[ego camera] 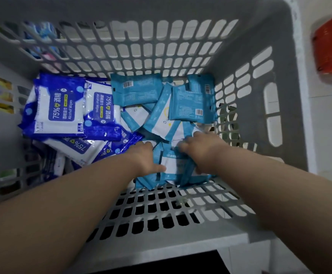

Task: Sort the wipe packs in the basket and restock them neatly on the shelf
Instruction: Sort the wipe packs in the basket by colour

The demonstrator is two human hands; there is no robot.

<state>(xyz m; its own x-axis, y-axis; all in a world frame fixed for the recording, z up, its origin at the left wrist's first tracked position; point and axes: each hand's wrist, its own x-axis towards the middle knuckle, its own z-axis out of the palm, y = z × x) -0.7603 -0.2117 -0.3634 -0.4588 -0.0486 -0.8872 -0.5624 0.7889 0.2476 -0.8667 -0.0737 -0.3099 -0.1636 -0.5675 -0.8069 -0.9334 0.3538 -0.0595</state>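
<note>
While curled, hands (146,158) (199,150) around light-blue packs (172,165).

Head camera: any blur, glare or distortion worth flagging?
Head view: wide-angle distortion bows the basket walls; the red object at top right is smeared; the left hand and right hand look slightly blurred on the light blue packs; print on the dark blue packs is readable, with small glare spots.

A grey perforated plastic basket (279,56) holds two sorts of soft wipe packs. Dark blue and white alcohol wipe packs (56,109) lie flat and overlapping on the left. Light blue and white wipe packs (137,89) lie jumbled on the right, some barcode side up. A near bunch of light blue packs (173,165) stands on edge, gripped between the left hand (143,157) and the right hand (200,149).
</note>
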